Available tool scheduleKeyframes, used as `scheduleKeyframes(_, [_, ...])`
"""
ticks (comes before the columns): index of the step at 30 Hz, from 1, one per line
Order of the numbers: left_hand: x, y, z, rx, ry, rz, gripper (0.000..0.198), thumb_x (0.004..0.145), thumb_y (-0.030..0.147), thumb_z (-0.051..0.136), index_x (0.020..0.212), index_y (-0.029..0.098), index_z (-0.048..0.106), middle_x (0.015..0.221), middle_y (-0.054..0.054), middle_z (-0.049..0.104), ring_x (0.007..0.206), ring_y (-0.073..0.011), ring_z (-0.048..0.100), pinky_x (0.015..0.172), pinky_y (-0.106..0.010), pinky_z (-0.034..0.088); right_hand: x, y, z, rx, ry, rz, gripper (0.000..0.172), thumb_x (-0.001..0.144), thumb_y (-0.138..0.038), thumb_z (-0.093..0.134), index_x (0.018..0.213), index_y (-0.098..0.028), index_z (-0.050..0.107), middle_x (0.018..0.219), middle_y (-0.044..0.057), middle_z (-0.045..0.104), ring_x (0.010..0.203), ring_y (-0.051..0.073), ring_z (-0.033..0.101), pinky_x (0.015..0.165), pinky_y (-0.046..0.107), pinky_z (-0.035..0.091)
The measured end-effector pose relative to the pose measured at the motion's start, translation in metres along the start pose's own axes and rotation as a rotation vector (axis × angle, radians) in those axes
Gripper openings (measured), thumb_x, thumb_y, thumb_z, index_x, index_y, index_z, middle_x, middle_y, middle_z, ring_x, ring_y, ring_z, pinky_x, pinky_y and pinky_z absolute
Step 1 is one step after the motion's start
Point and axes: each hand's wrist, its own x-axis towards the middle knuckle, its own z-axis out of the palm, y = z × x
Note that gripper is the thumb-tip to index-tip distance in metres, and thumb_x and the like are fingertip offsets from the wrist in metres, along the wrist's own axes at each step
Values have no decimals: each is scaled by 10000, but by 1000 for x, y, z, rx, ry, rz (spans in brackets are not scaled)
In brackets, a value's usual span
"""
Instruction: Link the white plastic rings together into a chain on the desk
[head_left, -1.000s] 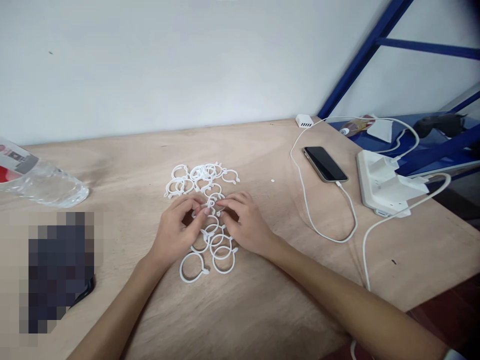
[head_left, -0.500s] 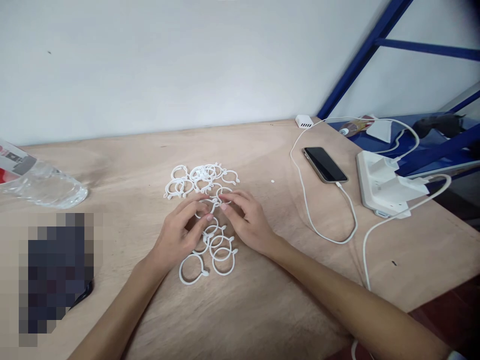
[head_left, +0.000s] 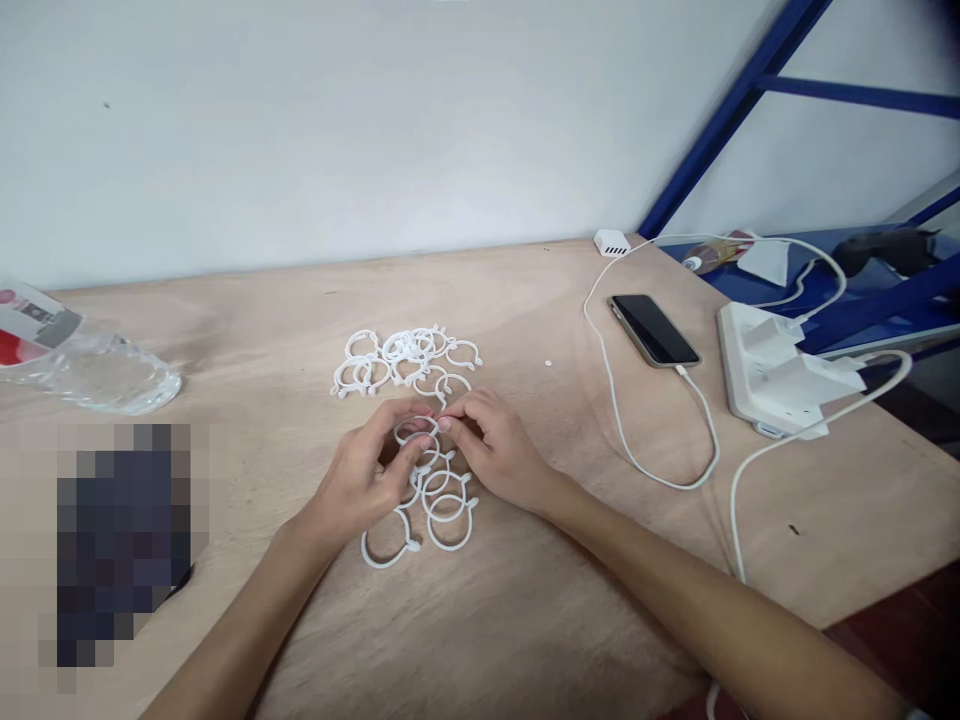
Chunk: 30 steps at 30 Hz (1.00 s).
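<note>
Ring (head_left: 417,418) was just shifted nearer, clamped btwn L hand (head_left: 369,462) fingers; edge pinched w/ R hand (head_left: 496,447) fingertips, i.e. both occupied.

- Soft, even light across the wall (head_left: 375,150)
- Faint shadow beside the bottle (head_left: 120,370)
- Farther white rings (head_left: 407,345) blend together
- Blocky pixelation at near left
- Far right corner dark

To my left I see a bottle (head_left: 112,368) on the counter (head_left: 525,620); to my right, a phone (head_left: 654,330) plugged into a cable (head_left: 694,487), near a power strip (head_left: 735,360), a blue frame (head_left: 731,125) beyond.
</note>
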Motion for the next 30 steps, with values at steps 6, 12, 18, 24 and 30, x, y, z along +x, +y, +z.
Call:
scheduleKeyframes(6, [4,3,0,-183,-19,-11,266,895,323,589,1128,217,516,1083,-73,647,1018,-209,638,858,-345,531,-1,0,2,-34,6,-21,132,913,-155,543,802,-182,611,787,29,632,806,172,550,764,322,426])
scheduleKeyframes(12, [7,7,-3,-416,14,-46,285,877,297,624,1108,196,491,1058,-78,645,996,-187,638,853,-315,519,0,1,2,7,13,-10,47,884,-185,607,873,-178,652,849,38,678,838,176,569,778,328,435])
scheduleKeyframes(18, [8,11,-3,-483,-20,-56,253,867,269,640,1072,190,513,1005,-61,650,952,-166,644,786,-265,527,-1,0,0,8,3,-27,98,885,-160,581,814,-182,644,794,26,660,797,169,574,775,336,438])
scheduleKeyframes(24, [7,11,-7,-431,30,-25,272,829,288,672,1059,175,581,1057,-88,654,995,-200,633,850,-316,522,-2,0,0,9,125,-35,125,875,-154,558,895,-206,670,839,34,674,863,199,586,789,357,472])
scheduleKeyframes(30, [5,10,-10,-270,-97,-57,272,863,332,603,1082,175,640,953,-77,711,882,-209,664,793,-331,525,-2,9,4,-314,168,61,232,776,-92,599,970,-159,707,949,113,634,963,279,519,888,463,457])
